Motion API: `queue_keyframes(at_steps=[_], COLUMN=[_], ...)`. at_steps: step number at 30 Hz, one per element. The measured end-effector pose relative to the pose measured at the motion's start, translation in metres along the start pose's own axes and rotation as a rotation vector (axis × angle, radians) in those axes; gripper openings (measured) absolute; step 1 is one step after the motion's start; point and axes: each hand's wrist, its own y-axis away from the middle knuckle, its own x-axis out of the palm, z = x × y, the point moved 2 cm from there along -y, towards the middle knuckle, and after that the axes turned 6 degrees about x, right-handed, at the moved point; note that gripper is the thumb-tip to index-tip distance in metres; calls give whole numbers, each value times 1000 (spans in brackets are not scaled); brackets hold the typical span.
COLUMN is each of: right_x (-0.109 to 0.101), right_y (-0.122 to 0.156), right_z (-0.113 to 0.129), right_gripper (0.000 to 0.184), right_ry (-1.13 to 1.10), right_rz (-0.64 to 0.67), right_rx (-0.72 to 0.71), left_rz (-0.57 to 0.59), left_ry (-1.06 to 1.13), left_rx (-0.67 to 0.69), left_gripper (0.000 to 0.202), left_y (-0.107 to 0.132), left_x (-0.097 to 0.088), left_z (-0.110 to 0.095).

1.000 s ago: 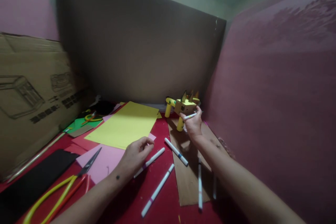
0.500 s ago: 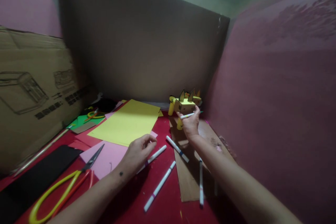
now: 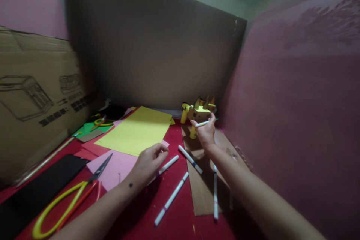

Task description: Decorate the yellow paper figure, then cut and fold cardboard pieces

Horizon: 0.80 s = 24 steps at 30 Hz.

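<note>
My right hand is closed around a white marker with a yellow band. Its fingers also touch the front of a cardboard box figure, which has a yellow top, pointed upright ears and yellow tube legs. How firmly the hand grips the figure cannot be made out. My left hand rests low with its fingers curled in, and anything inside them is hidden. Partly under it lies another white marker. Just right of that hand are a marker with a blue band and one with a purple band.
Scissors with yellow and orange handles lie at left on pink paper. Yellow sheets are behind my left hand. A cardboard sheet bears a further marker. A large carton stands left; walls close the back and right.
My right hand and the box figure's eared part have shifted slightly to the right, the marker tilting a little with the hand. My left hand stays in place.
</note>
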Motion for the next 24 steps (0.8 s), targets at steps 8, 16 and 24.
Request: queue_keyframes(at_steps=[8,16,24], right_x=[-9,-52,-75], right_y=[-1,13,67], right_z=[2,24,64], right_gripper=[98,82,51], right_ry=[-2,-189,-418], right_rz=[-22,-105,140], right_rx=[55,79,120], left_rz=[-6,-56,8], left_ry=[0,288,545], left_rx=[-11,-183,-165], left_gripper=[28,25,31], left_y=[1,4,-1], left_x=[-2,0,6], left_z=[-2,-5,6])
